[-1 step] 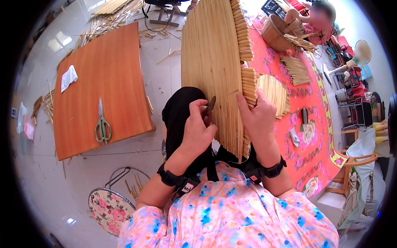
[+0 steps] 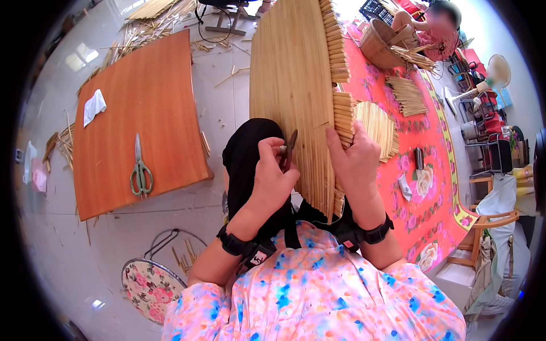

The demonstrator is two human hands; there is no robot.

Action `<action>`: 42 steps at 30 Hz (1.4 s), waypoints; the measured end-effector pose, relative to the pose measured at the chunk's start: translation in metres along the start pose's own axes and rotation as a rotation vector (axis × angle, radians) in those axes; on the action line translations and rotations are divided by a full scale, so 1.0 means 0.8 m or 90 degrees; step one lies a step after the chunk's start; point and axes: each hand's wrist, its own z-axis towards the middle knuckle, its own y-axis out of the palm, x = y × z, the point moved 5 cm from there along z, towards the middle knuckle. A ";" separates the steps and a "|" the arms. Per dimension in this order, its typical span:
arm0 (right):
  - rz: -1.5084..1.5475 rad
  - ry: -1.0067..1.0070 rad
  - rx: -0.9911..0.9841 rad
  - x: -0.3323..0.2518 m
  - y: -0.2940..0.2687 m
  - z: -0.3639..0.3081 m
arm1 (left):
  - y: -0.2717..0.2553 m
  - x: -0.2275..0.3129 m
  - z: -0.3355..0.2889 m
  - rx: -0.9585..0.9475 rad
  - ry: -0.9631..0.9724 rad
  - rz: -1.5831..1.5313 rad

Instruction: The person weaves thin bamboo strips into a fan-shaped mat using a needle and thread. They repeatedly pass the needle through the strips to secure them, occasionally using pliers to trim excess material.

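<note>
A long panel of pale straw-like stalks [image 2: 293, 74], laid side by side, slants across my lap and reaches away from me. A row of thicker rolled stalk ends [image 2: 336, 51] runs along its right edge. My right hand [image 2: 357, 154] pinches that edge near its lower part, thumb on the flat face and fingers round the far side. My left hand [image 2: 272, 173] is closed on a small dark reddish-brown hand tool [image 2: 289, 150], its narrow end pointing up beside the panel's face. Fingers partly hide the tool, so its exact kind is unclear.
To the left stands an orange-brown wooden board [image 2: 142, 102] with green-handled scissors [image 2: 141, 170] and a white tissue [image 2: 95, 108]. A red floral cloth [image 2: 421, 221] at right carries stalk bundles [image 2: 406, 96]. Beyond, another person [image 2: 438, 40] sits by a wooden bucket [image 2: 378, 48].
The dark tool in my left hand has turned slightly and stands a little more upright. My right hand keeps its hold on the panel's edge.
</note>
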 end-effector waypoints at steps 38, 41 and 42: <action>0.035 -0.035 0.025 0.022 0.001 -0.002 | 0.055 0.040 -0.001 -0.063 0.182 0.292; 0.034 -0.041 0.026 0.021 0.001 -0.002 | 0.059 0.042 0.001 -0.049 0.212 0.308; 0.036 -0.042 0.026 0.021 0.001 -0.003 | 0.059 0.043 0.001 -0.043 0.223 0.312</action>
